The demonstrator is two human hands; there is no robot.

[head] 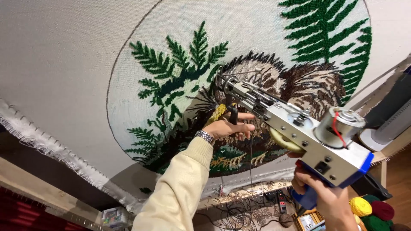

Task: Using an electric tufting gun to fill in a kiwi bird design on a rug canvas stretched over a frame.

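Tufting gun [295, 132] before stretched cloth [64, 64]; yarn balls [372, 209] below right.

A cream knit sleeve [180, 188] and a silver metal wristwatch [205, 136] clothe the left arm.

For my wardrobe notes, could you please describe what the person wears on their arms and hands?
The left arm wears a long cream knitted sleeve with a ribbed cuff, and a silver metal link wristwatch sits at the wrist. The left hand and right hand are bare, without gloves; no right sleeve shows.

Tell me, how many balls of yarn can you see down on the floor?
3, all at bottom right below the tufting gun: a yellow ball, a dark red ball and a green ball. More may be hidden behind the right hand.
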